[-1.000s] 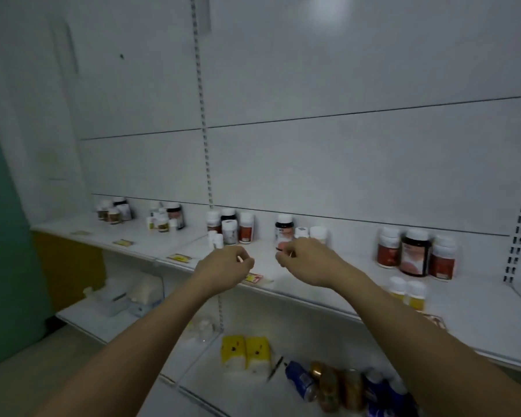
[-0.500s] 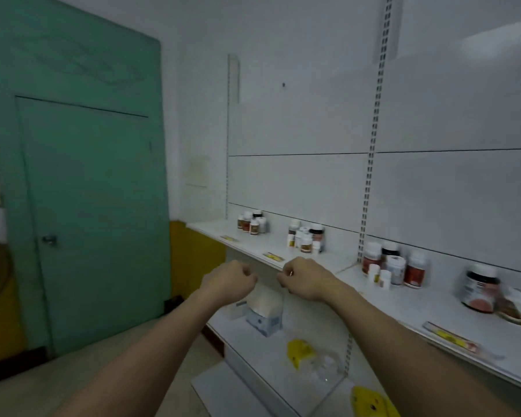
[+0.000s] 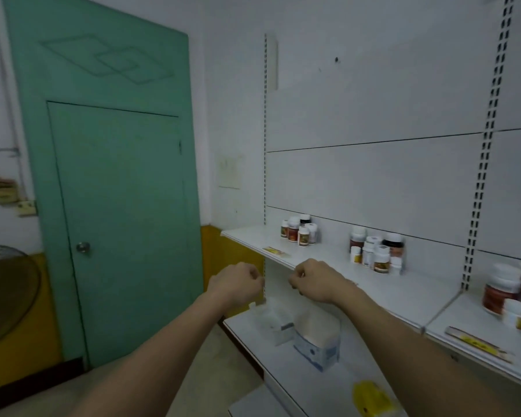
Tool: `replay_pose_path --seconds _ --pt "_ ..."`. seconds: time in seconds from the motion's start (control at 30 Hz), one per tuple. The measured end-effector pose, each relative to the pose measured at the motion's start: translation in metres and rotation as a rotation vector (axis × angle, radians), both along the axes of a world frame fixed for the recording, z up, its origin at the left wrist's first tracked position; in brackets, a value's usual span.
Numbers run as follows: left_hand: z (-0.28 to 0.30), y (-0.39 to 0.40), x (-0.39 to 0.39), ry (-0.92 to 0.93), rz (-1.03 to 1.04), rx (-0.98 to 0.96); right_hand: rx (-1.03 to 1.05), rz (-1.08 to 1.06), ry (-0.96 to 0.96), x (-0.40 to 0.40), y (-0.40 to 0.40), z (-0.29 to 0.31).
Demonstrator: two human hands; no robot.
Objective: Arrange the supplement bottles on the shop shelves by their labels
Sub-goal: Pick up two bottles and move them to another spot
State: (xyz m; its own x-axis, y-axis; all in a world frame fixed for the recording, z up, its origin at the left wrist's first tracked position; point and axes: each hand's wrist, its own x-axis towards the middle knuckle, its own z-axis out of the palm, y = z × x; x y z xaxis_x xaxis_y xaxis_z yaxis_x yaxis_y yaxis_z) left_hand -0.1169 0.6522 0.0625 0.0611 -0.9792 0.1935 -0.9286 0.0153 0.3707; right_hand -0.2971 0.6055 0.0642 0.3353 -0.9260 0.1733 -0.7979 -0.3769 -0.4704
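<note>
Bottles [image 3: 299, 233] stand in clusters on the shelf [image 3: 253, 237], sorting seemingly unfinished; both hands, left [image 3: 236, 282] and right [image 3: 313, 281], are fisted, contents untellable.

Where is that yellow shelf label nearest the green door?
In the head view, the yellow shelf label lies on the front edge of the upper shelf, right of the green door, just below the leftmost cluster of bottles.
</note>
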Motion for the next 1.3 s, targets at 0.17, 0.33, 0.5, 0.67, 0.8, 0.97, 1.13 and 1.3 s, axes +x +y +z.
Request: replay_pose_path --seconds 0.17,0.33,0.5,0.67,0.8,0.97,1.13,1.3 --pt "0.0 -0.089 0.03 -0.023 -0.003 0.032 0.029 0.001 -0.058 0.036 -0.091 -0.005" --pt "0.008 -0.169 0.064 -0.003 -0.007 0.014 0.029 -0.025 -0.059 0.064 -0.168 -0.004" --pt "0.002 -0.238 0.094 0.017 -0.05 0.017 0.014 -0.052 -0.026 0.088 -0.229 -0.003" --pt "-0.003 -0.311 0.119 0.066 -0.129 0.003 0.008 -0.115 0.018 0.112 -0.286 -0.011" --pt "-0.018 -0.372 0.14 0.159 -0.221 -0.014 0.016 -0.222 -0.002 0.128 -0.333 -0.024" --pt "-0.039 -0.439 0.169 0.273 -0.38 0.016 0.051 -0.347 -0.055 0.151 -0.376 -0.042" --pt "-0.053 -0.5 0.177 0.388 -0.488 0.02 -0.009 -0.494 -0.214 0.154 -0.398 -0.055" --pt "-0.058 -0.549 0.152 0.516 -0.575 0.043 -0.161 -0.687 -0.341 0.126 -0.414 -0.049"
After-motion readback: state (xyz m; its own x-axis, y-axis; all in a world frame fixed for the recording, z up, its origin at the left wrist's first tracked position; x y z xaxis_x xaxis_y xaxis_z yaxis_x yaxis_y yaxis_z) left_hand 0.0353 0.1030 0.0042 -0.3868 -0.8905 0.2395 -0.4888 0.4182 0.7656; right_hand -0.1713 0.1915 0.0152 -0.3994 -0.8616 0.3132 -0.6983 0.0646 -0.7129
